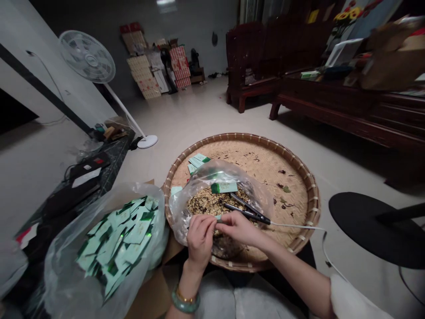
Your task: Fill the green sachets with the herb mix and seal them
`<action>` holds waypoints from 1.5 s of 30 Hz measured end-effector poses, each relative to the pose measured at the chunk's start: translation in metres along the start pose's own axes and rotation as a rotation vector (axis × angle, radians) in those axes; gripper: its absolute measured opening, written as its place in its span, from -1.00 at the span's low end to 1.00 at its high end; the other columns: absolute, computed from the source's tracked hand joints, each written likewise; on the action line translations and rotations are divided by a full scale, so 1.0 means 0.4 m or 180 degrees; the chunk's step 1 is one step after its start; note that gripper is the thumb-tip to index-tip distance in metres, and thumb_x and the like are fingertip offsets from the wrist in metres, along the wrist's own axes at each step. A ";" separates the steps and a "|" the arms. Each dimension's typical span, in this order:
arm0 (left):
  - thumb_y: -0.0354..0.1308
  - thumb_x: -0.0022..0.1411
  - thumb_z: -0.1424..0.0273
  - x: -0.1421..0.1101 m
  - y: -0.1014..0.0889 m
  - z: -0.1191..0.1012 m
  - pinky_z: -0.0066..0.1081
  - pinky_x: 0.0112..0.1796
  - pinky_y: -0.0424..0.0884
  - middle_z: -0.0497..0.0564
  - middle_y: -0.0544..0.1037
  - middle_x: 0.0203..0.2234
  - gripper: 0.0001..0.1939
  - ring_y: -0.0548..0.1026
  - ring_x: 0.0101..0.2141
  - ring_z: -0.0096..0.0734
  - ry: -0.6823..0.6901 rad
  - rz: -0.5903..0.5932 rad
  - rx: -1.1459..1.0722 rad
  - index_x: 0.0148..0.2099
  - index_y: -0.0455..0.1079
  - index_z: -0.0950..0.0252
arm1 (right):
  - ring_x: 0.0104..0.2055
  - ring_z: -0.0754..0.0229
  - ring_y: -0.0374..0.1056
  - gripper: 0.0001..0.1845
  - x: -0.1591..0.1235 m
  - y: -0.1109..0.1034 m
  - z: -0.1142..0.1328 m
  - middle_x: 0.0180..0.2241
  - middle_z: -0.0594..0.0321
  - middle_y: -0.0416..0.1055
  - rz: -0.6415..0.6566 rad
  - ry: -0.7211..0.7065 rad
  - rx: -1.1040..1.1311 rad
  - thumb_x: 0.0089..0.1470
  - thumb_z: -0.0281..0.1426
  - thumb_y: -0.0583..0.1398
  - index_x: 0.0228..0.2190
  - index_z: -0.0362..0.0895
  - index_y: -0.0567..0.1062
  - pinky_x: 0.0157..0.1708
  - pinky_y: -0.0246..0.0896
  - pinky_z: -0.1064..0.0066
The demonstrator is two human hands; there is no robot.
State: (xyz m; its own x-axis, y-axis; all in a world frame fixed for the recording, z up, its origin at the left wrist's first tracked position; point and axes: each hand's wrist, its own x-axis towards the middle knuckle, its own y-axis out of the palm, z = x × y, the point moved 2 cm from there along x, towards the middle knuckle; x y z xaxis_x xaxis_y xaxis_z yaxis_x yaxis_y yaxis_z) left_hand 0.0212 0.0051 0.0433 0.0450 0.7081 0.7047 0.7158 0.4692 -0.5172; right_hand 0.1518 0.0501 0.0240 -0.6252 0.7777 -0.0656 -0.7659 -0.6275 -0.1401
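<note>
My left hand [200, 237] and my right hand [239, 227] meet over the near side of a clear plastic bag [181, 217], both pinched on a small light-green packet [218, 217] mostly hidden by the fingers. Dried, chopped yellowish and dark bits [204, 201] fill the bag. A black two-armed tool [248, 213] with a white cord, its arms apart like tongs, lies across the bag just beyond my right hand. Another green packet [224, 188] rests on top behind it. The bag sits in a round woven bamboo tray [239, 153].
Left of the tray, a large plastic bag [63, 261] holds many green packets [122, 239]. More packets [198, 160] lie at the tray's far left. The white cord [299, 226] crosses the right rim. A black round stand base [368, 228] is on the right floor; a fan [89, 57] stands left.
</note>
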 end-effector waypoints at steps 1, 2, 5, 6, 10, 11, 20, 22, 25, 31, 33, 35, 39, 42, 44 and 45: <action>0.08 0.21 0.57 0.000 0.004 0.004 -0.33 -0.29 0.44 0.02 0.53 -0.44 -0.87 0.46 -0.36 -0.38 0.0017 0.0012 -0.0018 -0.29 0.44 0.29 | -0.52 0.35 0.14 -0.65 0.004 0.006 -0.009 -0.60 0.39 0.24 0.0194 0.0215 0.0576 -0.01 -0.16 0.21 -0.55 -0.22 0.47 -0.44 0.18 0.46; 0.08 0.20 0.57 0.000 0.008 0.008 -0.33 -0.30 0.44 0.02 0.52 -0.44 -0.87 0.46 -0.36 -0.38 0.0038 0.0032 -0.0039 -0.29 0.44 0.29 | -0.49 0.34 0.16 -0.61 0.008 0.011 -0.017 -0.57 0.38 0.26 0.0339 0.0390 0.1063 -0.08 -0.10 0.25 -0.53 -0.22 0.48 -0.41 0.23 0.44; 0.06 0.22 0.56 0.000 0.018 0.020 -0.28 -0.21 0.43 0.03 0.54 -0.40 -0.85 0.47 -0.31 -0.36 0.0155 0.0169 -0.0071 -0.25 0.43 0.27 | -0.38 0.28 0.24 -0.49 0.017 0.011 -0.038 -0.44 0.32 0.36 0.0289 0.0660 0.1751 -0.24 0.01 0.31 -0.42 -0.18 0.52 -0.30 0.29 0.35; 0.06 0.22 0.54 0.000 0.021 0.024 -0.21 -0.12 0.40 0.05 0.55 -0.34 -0.84 0.48 -0.25 -0.33 0.0198 0.0280 -0.0019 -0.18 0.42 0.27 | -0.36 0.26 0.26 -0.46 0.019 0.005 -0.045 -0.42 0.30 0.38 0.0156 0.0682 0.1772 -0.25 0.04 0.30 -0.38 -0.17 0.52 -0.28 0.29 0.33; 0.17 0.16 0.35 -0.011 0.027 0.046 0.07 0.10 0.13 0.21 0.45 0.01 -0.41 0.34 0.06 -0.07 0.0292 0.0937 0.0533 0.21 0.13 0.33 | -0.30 0.16 0.32 -0.36 0.024 -0.030 -0.063 -0.39 0.20 0.45 -0.0250 0.0612 0.1523 -0.19 0.12 0.22 -0.33 -0.20 0.53 -0.20 0.24 0.26; 0.17 0.16 0.35 -0.016 0.028 0.053 0.07 0.10 0.12 0.22 0.43 0.04 -0.36 0.31 0.08 -0.06 0.0302 0.1033 0.0648 0.25 0.07 0.33 | -0.28 0.14 0.32 -0.36 0.024 -0.037 -0.065 -0.38 0.18 0.45 -0.0265 0.0570 0.1422 -0.16 0.13 0.20 -0.33 -0.20 0.53 -0.17 0.23 0.23; 0.19 0.15 0.38 -0.042 0.031 0.081 -0.08 -0.01 0.26 0.18 0.47 -0.03 -0.43 0.37 -0.03 -0.12 0.0293 0.1434 0.0607 0.20 0.17 0.31 | -0.14 0.03 0.31 -0.39 0.009 -0.048 -0.082 -0.24 0.13 0.49 -0.0171 0.0524 0.0875 -0.07 0.08 0.14 -0.27 -0.20 0.54 0.01 0.07 0.14; 0.19 0.14 0.40 -0.040 0.026 0.081 -0.08 -0.06 0.28 0.16 0.48 -0.03 -0.41 0.37 -0.06 -0.12 0.0244 0.1589 0.0675 0.21 0.17 0.28 | -0.14 0.03 0.30 -0.39 0.005 -0.051 -0.085 -0.24 0.13 0.48 -0.0150 0.0581 0.0899 -0.08 0.06 0.15 -0.26 -0.22 0.54 0.00 0.07 0.15; 0.20 0.12 0.39 -0.035 0.022 0.073 -0.08 -0.11 0.31 0.15 0.49 -0.04 -0.38 0.36 -0.08 -0.09 0.0111 0.1699 0.0824 0.22 0.17 0.24 | -0.19 0.05 0.30 -0.43 0.004 -0.051 -0.084 -0.29 0.13 0.48 -0.0164 0.0631 0.0800 -0.07 0.04 0.15 -0.31 -0.22 0.55 -0.06 0.10 0.17; 0.20 0.07 0.54 -0.039 0.044 0.059 -0.08 -0.07 0.32 0.15 0.44 0.01 -0.36 0.32 -0.05 -0.12 -0.0115 0.1610 0.0571 0.21 0.16 0.25 | -0.23 0.10 0.29 -0.47 0.009 -0.033 -0.075 -0.37 0.20 0.46 -0.0256 0.0545 0.0804 -0.06 0.03 0.15 -0.40 -0.20 0.55 -0.08 0.11 0.22; 0.19 0.05 0.58 -0.046 0.049 0.066 -0.10 -0.06 0.34 0.13 0.46 -0.02 -0.38 0.34 -0.07 -0.15 -0.0240 0.1514 0.0341 0.17 0.20 0.25 | -0.27 0.12 0.29 -0.47 0.007 -0.035 -0.068 -0.40 0.21 0.45 -0.0192 0.0593 0.0895 -0.09 0.05 0.17 -0.46 -0.21 0.53 -0.11 0.13 0.24; 0.19 0.02 0.60 -0.051 0.049 0.076 -0.10 -0.08 0.36 0.11 0.49 -0.07 -0.42 0.35 -0.10 -0.15 -0.0382 0.1376 0.0248 0.12 0.25 0.25 | -0.29 0.14 0.32 -0.45 0.005 -0.047 -0.054 -0.40 0.20 0.45 -0.0031 0.0689 0.1017 -0.10 0.07 0.17 -0.47 -0.21 0.52 -0.16 0.18 0.27; 0.21 0.02 0.54 -0.044 0.035 0.086 -0.13 -0.13 0.40 0.08 0.53 -0.17 -0.54 0.41 -0.15 -0.17 -0.0672 0.0939 0.0203 0.02 0.35 0.24 | -0.26 0.12 0.39 -0.46 0.032 -0.103 -0.011 -0.35 0.11 0.49 0.0009 0.0523 0.0620 0.11 -0.02 0.01 -0.33 -0.23 0.51 -0.25 0.25 0.31; 0.23 0.02 0.45 -0.037 0.023 0.092 -0.20 -0.22 0.43 0.06 0.54 -0.26 -0.65 0.46 -0.21 -0.20 -0.1059 0.0678 0.0182 -0.08 0.41 0.24 | -0.25 0.12 0.40 -0.66 0.091 -0.140 0.006 -0.31 0.08 0.50 -0.0423 0.0074 -0.1180 0.18 -0.29 0.01 -0.31 -0.22 0.51 -0.24 0.23 0.35; 0.24 0.01 0.41 -0.039 0.018 0.100 -0.28 -0.31 0.44 0.07 0.54 -0.29 -0.69 0.48 -0.28 -0.25 -0.1389 0.0613 0.0084 -0.12 0.43 0.26 | -0.22 0.10 0.40 -0.72 0.136 -0.133 -0.006 -0.26 0.04 0.51 -0.0154 0.0105 -0.2440 0.14 -0.47 0.02 -0.28 -0.21 0.52 -0.22 0.22 0.36; 0.24 0.00 0.40 -0.042 0.015 0.106 -0.31 -0.34 0.44 0.07 0.53 -0.28 -0.69 0.49 -0.31 -0.28 -0.1564 0.0584 0.0005 -0.13 0.43 0.27 | -0.24 0.07 0.41 -0.74 0.156 -0.123 -0.017 -0.29 -0.01 0.51 -0.0037 0.0164 -0.2640 0.09 -0.53 0.04 -0.32 -0.24 0.53 -0.24 0.22 0.35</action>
State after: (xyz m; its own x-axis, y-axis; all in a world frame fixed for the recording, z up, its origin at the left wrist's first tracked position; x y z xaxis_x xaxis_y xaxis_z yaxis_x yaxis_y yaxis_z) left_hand -0.0047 0.0182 0.0078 -0.1630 0.9426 0.2916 0.7259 0.3147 -0.6116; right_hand 0.1516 0.1297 0.0201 -0.5947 0.7974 -0.1021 -0.4005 -0.4039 -0.8225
